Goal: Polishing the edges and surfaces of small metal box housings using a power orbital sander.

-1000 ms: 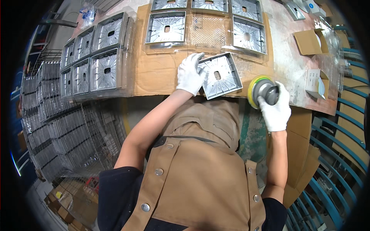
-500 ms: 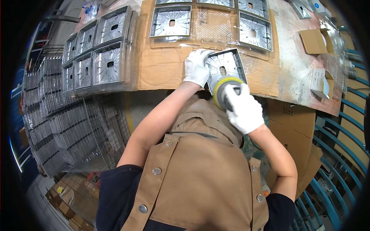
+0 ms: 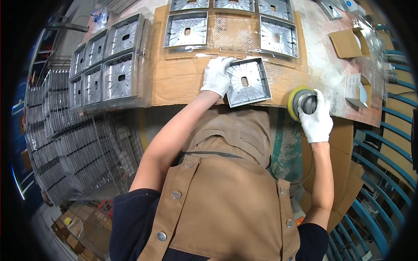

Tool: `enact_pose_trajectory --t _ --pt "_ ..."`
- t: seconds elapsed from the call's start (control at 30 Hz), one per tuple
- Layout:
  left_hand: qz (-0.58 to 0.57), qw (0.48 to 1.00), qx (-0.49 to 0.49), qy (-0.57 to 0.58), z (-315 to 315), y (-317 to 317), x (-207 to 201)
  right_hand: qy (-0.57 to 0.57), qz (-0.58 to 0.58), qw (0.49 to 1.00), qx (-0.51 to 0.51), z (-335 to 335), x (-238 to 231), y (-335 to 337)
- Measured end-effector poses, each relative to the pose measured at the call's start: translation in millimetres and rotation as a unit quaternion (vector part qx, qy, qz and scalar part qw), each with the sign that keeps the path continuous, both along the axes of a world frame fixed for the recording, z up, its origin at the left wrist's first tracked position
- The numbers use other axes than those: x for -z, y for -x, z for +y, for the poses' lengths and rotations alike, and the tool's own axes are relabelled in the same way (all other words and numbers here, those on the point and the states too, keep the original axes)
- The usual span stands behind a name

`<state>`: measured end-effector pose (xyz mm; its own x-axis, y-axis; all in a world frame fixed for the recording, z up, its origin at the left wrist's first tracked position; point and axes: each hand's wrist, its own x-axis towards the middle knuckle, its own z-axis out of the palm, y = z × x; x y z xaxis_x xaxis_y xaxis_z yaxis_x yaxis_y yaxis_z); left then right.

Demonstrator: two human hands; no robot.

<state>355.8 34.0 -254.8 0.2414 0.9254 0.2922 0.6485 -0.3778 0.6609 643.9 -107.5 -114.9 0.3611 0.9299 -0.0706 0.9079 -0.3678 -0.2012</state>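
Observation:
My white-gloved left hand (image 3: pixel 217 77) is closed on the left wall of a square metal housing (image 3: pixel 257 89), which lies tilted on the cardboard at the table's front edge. The housing has a ribbed inside and a small hole in its middle. In my gloved right hand (image 3: pixel 318 119) is a round sander (image 3: pixel 297 102) with a yellow-green rim, its pad turned toward the left. The sander is apart from the housing, off to its right by the table edge. My fingers wrap round the sander's dark grey body.
Similar housings (image 3: pixel 186 29) sit in a clear tray at the back of the cardboard sheet (image 3: pixel 174 82). More housings (image 3: pixel 119 77) stand in a stack at the left. Small open cartons (image 3: pixel 349 43) lie at the right. Blue rails (image 3: pixel 379 185) curve along the far right.
My right hand has moved the sander off the housing to the right. The housing has turned a little and shifted left, still in my left hand.

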Motion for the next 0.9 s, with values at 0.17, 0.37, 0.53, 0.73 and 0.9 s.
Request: enact_pose_trajectory --t 0.17,0.37,0.53,0.73,0.9 --pt "0.002 0.997 0.068 0.027 17 -2 -5 -0.047 0.014 0.998 -0.027 -21 1 13" --pt "0.001 0.997 0.081 0.010 18 -6 3 0.028 0.053 0.991 -0.116 -21 -17 65" --pt "0.005 0.996 0.083 0.021 18 -4 3 0.065 0.037 0.961 -0.265 -4 -15 104" --pt "0.000 0.995 0.092 0.040 23 -6 4 0.084 0.034 0.973 -0.214 -7 -8 80" --pt "0.045 0.992 0.107 0.049 26 -5 -1 0.064 -0.017 0.990 -0.122 -7 -11 38"
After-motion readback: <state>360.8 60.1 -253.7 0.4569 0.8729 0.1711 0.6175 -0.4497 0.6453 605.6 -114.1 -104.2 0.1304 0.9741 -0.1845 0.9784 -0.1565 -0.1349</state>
